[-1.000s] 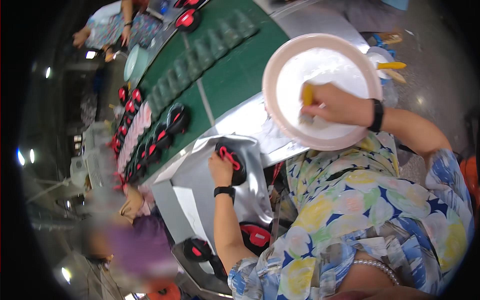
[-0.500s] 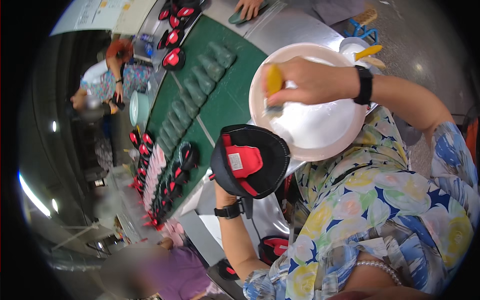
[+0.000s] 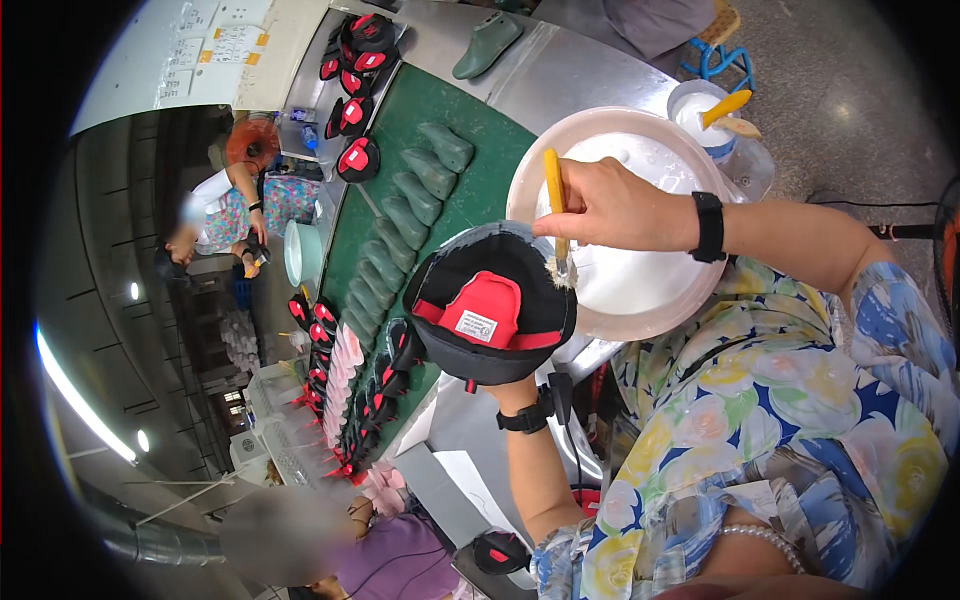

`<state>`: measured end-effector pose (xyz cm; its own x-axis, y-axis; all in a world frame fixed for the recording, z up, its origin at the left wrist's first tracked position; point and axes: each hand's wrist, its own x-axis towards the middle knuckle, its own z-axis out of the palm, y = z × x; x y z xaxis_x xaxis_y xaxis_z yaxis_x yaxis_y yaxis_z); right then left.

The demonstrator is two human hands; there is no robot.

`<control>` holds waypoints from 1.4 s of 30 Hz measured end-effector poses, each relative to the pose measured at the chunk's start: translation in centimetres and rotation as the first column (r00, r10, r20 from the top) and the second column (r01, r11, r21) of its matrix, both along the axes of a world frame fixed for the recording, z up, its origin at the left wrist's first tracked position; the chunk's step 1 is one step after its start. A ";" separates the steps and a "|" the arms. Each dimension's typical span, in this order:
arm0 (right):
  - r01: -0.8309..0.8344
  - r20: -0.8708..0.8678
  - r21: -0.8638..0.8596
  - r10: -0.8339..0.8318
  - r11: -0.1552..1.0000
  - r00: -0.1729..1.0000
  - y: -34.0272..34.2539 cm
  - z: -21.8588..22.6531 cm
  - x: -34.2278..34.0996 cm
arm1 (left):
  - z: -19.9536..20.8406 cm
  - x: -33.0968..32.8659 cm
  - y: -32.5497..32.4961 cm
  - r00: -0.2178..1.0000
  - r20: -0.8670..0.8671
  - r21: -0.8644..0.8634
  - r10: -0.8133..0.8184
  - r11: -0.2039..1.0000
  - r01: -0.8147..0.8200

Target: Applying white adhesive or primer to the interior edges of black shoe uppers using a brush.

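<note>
My left hand (image 3: 513, 396) holds up a black shoe upper (image 3: 440, 272) with a red tongue and a white label inside. Its fingers are hidden behind the upper. Pinched in my right hand (image 3: 622, 207) is a brush with a yellow handle (image 3: 554, 185). The white-coated bristles (image 3: 562, 270) touch the right edge of the upper, where a pale wet band runs along the far rim. Just beyond, to the right, a pale pink basin (image 3: 520, 185) contains white liquid, and my right hand is over it.
Green shoe lasts (image 3: 398, 225) line a green conveyor belt (image 3: 480, 130), with black-and-red uppers (image 3: 380, 400) nearer. Another last (image 3: 488, 45) rests on the metal table. A small white tub (image 3: 690, 110) with brushes stands beyond the basin. Co-workers (image 3: 250, 195) are at the left.
The brush has come from over the basin to the upper's edge. My left hand has turned the upper. Another person's hand has left the far green last.
</note>
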<state>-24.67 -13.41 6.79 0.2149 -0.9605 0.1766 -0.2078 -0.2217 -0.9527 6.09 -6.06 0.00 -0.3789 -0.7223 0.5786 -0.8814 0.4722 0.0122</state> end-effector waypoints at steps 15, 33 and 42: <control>-0.010 0.185 -0.168 0.041 0.986 0.982 1.8 -1.6 -0.3 | 0.9 0.8 -2.7 -0.045 -0.948 0.280 0.316 0.890 0.359; -0.421 -0.334 -0.464 0.286 0.779 0.898 0.9 -0.7 0.4 | -2.5 2.5 -1.2 0.538 -0.788 0.590 0.298 0.616 0.522; -0.318 -0.177 -0.296 0.275 0.901 0.945 0.7 0.9 -1.4 | -2.8 2.4 -0.1 0.354 -0.870 0.489 0.343 0.690 0.534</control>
<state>-26.05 -12.73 7.68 0.5223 -0.7464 0.4124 -0.2003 -0.5775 -0.7915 8.47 -6.13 -2.78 -0.0753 -0.9971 0.0123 -0.0510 0.0161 0.9986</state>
